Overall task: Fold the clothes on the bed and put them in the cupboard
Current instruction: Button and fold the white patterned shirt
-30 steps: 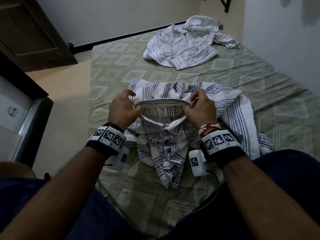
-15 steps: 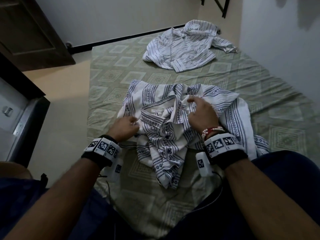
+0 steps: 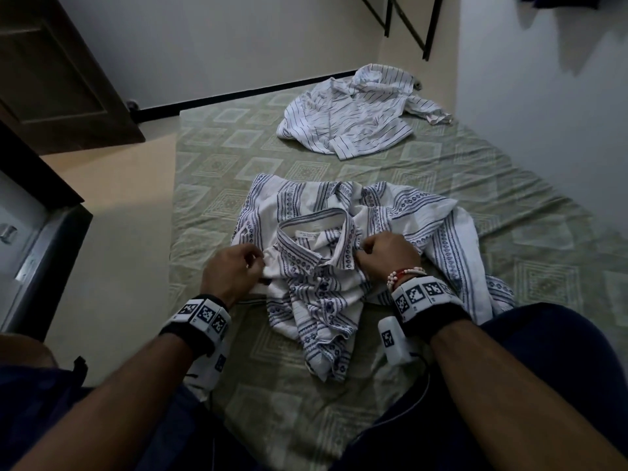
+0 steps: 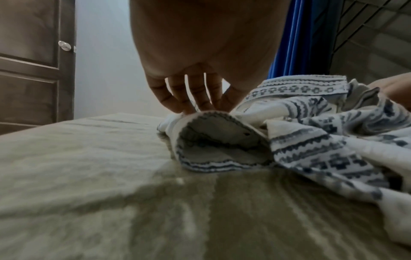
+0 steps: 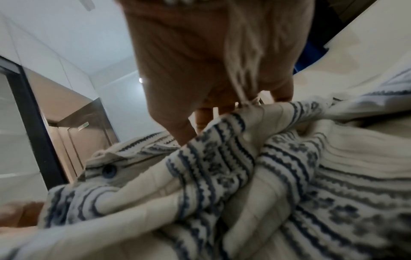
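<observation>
We are pinching the patterned shirt [image 3: 316, 287] at its collar: left hand [image 3: 231, 271] curled leftward, right hand [image 3: 390, 254] curled rightward. A striped shirt [image 3: 356, 113] is lying well beyond it.

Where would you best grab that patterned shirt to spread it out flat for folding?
Probably at the shoulders of the patterned shirt, beside the collar, coming down from above. It lies crumpled on the bed, collar up; the left hand and right hand already pinch there.
</observation>
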